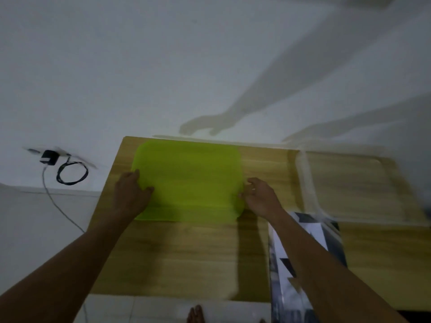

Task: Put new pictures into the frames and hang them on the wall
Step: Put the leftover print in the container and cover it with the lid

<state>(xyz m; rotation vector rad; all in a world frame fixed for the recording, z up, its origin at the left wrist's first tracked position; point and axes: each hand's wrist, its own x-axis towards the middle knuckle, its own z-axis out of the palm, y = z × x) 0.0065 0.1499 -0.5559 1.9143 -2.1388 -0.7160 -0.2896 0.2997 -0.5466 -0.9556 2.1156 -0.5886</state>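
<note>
A bright green sheet with rounded corners [189, 178] lies flat on the wooden table [186, 257], near its far edge by the wall. My left hand [130, 192] grips the sheet's left edge, thumb on top. My right hand [261, 197] touches the right edge with fingers curled at it. To the right lies a clear frame or cover with rounded corners [305, 183], the wood showing through it. A black, white and grey picture [289, 271] lies under my right forearm at the front. The image is blurred.
The white wall [163, 66] rises right behind the table. At the left, a black charger [49, 157] sits in a socket with a coiled black cable [72, 173] and a grey cord hanging down. A bare foot [196, 314] shows on the tiled floor.
</note>
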